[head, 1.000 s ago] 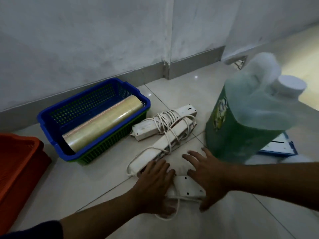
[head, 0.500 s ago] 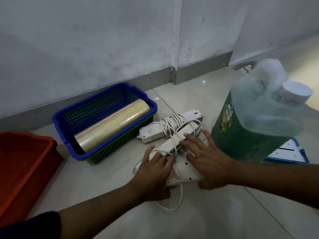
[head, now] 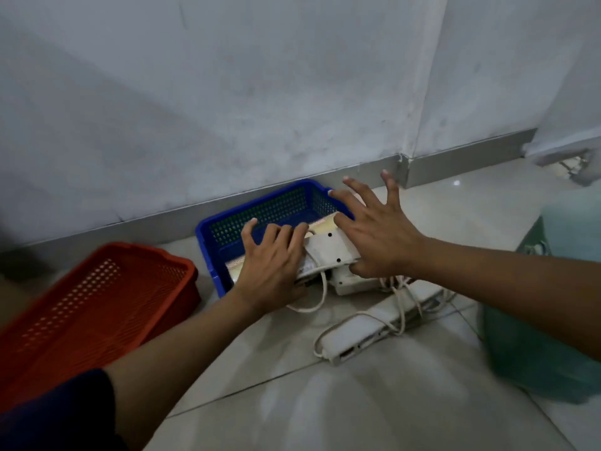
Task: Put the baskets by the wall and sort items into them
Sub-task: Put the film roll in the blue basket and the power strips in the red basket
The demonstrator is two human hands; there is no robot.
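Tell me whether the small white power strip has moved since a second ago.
Yes. The small white power strip, then on the floor near the person, is now carried by both hands to the blue basket by the wall.

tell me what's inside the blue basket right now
Inside the blue basket, a strip of the clear tape roll shows. The left hand and right hand are holding a white power strip over its near edge, covering the rest of the basket's floor.

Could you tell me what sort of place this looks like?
Probably an indoor corridor or utility corner: glossy floor tiles, a plain painted wall with a grey skirting board, and baskets set on the floor.
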